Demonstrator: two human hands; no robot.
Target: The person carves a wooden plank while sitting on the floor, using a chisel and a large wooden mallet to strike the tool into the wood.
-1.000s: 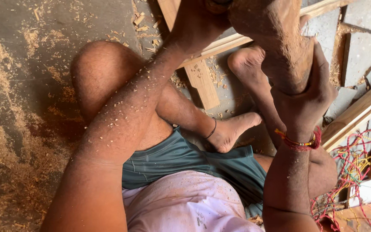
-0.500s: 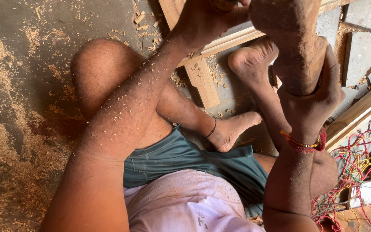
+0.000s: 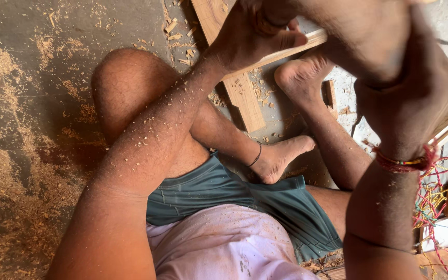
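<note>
Clearly both hands clamp a thick wooden block (image 3: 369, 36) at one o'clock: left hand (image 3: 250, 36), right hand (image 3: 416, 98); slipping, it could strike the bare foot (image 3: 302, 78) below.

Both hands are raised at the far right: the left hand (image 3: 257, 39) and right hand (image 3: 416, 98) clasp a brown wooden block (image 3: 361, 36). Below, crossed bare legs rest on the sawdust-strewn floor (image 3: 22, 155) beside wooden planks (image 3: 245, 98).

Wooden plank (image 3: 245, 98) on floor (image 3: 37, 103) between knee (image 3: 125, 83) and foot (image 3: 302, 78), below raised hands.
</note>
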